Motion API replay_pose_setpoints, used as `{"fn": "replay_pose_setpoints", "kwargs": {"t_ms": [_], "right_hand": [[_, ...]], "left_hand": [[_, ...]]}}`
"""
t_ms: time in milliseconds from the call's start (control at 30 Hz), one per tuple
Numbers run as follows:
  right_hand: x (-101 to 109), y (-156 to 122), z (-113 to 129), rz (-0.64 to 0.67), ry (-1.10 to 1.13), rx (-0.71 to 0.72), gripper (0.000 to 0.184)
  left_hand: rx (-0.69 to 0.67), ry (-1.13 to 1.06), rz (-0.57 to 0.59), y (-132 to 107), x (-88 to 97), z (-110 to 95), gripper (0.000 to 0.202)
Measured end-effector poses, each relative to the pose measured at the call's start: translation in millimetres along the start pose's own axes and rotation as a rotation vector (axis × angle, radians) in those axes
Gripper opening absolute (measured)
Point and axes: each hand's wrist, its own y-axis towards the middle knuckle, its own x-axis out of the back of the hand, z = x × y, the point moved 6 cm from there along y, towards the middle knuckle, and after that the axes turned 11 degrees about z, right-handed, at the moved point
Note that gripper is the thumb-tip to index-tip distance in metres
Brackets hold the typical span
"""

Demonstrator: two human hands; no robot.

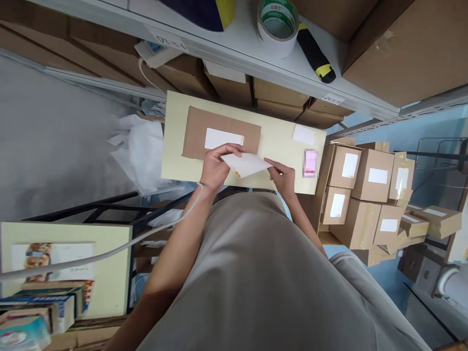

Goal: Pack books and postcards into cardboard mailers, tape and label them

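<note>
My left hand (215, 168) and my right hand (283, 176) both pinch a white paper sheet (245, 164) between them, above the near edge of a pale yellow table (278, 146). The sheet has a small yellow mark at its lower left corner. Just beyond my hands a flat brown cardboard parcel (197, 134) lies on the table with a white label (223, 138) stuck on it. A small white slip (304, 134) and a pink item (310, 163) lie on the table to the right.
A shelf above holds a tape roll (278, 27), a black and yellow cutter (316, 53) and cardboard boxes. Several labelled small boxes (369, 190) are stacked at the right. White plastic wrap (141, 148) lies at the left. A grey cable (109, 253) runs by my left wrist.
</note>
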Motion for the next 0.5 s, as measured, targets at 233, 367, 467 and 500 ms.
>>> {"fn": "replay_pose_setpoints", "kwargs": {"t_ms": [233,367,467,500], "right_hand": [[1.8,-14.1,36.5,0.076,0.032,0.143,0.054],[-7.8,-22.3,57.0,0.143,-0.109,0.165,0.062],[-15.6,-26.7,66.3,0.120,-0.190,0.174,0.075],[-17.6,-27.8,67.9,0.097,-0.188,0.184,0.078]], "left_hand": [[0.041,-0.177,-0.017,-7.4,13.6,2.0,0.055],[0.109,-0.227,-0.035,-13.2,11.7,10.1,0.066],[0.105,-0.229,0.035,-19.2,3.7,6.2,0.056],[0.093,-0.228,0.069,-21.2,0.5,2.9,0.053]]}}
